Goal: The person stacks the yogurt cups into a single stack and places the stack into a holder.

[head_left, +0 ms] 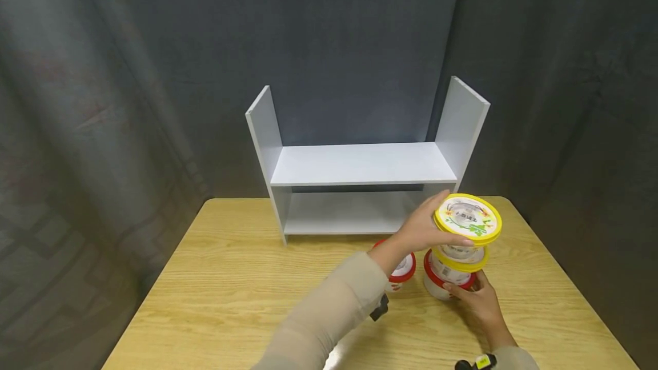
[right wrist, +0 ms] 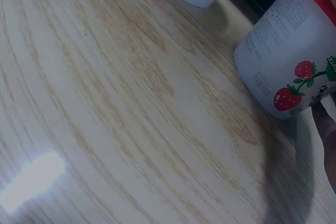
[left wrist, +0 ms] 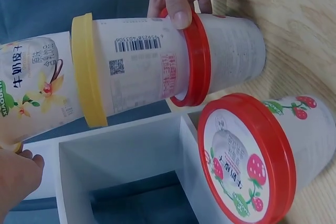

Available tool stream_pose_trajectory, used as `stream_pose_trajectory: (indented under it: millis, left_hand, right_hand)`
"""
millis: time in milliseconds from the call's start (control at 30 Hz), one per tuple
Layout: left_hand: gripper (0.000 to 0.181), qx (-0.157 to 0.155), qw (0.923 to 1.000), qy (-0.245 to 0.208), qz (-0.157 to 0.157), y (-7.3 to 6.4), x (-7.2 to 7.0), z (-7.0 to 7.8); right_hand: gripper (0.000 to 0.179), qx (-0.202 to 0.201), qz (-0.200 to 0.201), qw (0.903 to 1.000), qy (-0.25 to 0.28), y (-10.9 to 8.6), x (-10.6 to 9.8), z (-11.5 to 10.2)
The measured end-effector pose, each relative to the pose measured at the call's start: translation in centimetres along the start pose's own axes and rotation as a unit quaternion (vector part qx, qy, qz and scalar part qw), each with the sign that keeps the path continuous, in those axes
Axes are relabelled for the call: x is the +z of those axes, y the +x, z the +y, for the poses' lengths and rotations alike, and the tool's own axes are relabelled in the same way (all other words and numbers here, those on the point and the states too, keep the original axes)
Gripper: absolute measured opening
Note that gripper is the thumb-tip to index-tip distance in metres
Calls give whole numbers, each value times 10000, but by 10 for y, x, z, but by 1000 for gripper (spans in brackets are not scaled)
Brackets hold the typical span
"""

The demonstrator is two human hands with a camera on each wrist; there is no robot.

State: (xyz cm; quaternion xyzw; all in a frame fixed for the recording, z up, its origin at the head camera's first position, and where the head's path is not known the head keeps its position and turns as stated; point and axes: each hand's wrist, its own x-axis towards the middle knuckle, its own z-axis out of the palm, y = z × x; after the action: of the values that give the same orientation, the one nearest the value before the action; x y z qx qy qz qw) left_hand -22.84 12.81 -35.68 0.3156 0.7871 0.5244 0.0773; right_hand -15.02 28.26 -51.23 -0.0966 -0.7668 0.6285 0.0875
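Observation:
Three lidded paper tubs stand stacked on the table at the right. At the bottom is a strawberry-printed tub with a red lid (head_left: 436, 286); above it comes a yellow-lidded tub (left wrist: 139, 61) with a barcode. Topmost is a vanilla-printed tub with a yellow lid (head_left: 468, 218). My left hand (head_left: 422, 226) grips this top tub around its lid, thumb along the near rim. Low on the stack, my right hand (head_left: 480, 302) holds the bottom tub by its red lid, thumb on the rim. Another red-lidded strawberry tub (left wrist: 247, 156) stands just left, partly behind my left wrist.
A white two-level shelf (head_left: 362, 164) with tall side panels stands at the back of the wooden table (head_left: 221, 296). Grey curtains (head_left: 354, 44) enclose the back and sides. My left forearm (head_left: 329, 307) crosses over the table's middle.

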Motion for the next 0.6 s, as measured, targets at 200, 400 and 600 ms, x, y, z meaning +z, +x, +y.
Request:
stream_pose_trajectory:
  millis: [200,400,600]
  left_hand:
    - [89,185,9997,-123,-31,5,5,3]
    - [89,167,9998,-47,-70,6,9,4]
    - [93,7,9999,94,-88,6,11,6]
  right_hand:
    - [54,26,-51,10000,22,0,-1,0]
    - [59,123,-51,9997,-199,0,-2,1]
    - [60,52,-79,9997,-227,0,-1,0]
